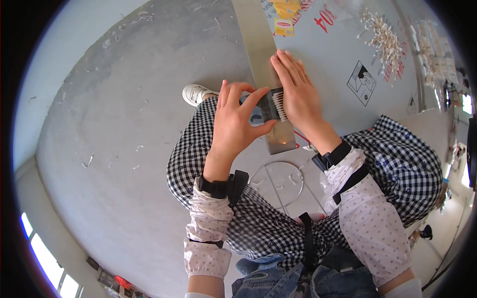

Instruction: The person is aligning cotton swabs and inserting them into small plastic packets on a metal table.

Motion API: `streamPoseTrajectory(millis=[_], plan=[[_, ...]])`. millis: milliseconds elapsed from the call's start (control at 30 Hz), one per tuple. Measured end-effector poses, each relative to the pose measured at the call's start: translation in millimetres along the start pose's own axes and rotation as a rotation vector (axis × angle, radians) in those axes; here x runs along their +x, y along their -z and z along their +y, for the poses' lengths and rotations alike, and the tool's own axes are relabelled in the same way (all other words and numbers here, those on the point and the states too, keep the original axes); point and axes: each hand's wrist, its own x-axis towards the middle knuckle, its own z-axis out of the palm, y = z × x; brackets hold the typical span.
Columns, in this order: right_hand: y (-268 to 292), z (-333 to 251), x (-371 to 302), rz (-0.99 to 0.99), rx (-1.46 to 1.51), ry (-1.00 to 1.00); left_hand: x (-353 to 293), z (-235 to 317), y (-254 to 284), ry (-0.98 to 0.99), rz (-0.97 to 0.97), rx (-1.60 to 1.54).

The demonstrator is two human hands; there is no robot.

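Observation:
At the near edge of a metal-topped table (318, 59), my left hand (229, 119) pinches a small see-through pack (267, 107) between thumb and index finger, its other fingers raised. White cotton swabs (279, 105) stick out of the pack's right side in a tight row. My right hand (299, 99) lies flat with its fingers stretched out and close together. Its palm edge is right beside the swab tips; whether it touches them I cannot tell. It grips nothing visible.
A heap of loose cotton swabs (385, 42) lies further right on the table. Beyond it are several filled clear packs (437, 57). Small yellow packets (284, 26) sit at the far edge of view. Below the table is a round metal ring (276, 185); scraps litter the grey floor (114, 129).

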Motion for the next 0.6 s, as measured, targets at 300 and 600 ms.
streamPoseTrajectory(millis=[300, 600], plan=[[-7.2, -6.5, 9.2, 0.013, -0.038, 0.003, -2.3, -2.2, -1.5, -0.013, 0.01, -0.014], [-8.7, -3.9, 16.0, 0.014, -0.037, 0.066, -3.1, -4.8, -1.9, -0.028, 0.022, -0.038]])
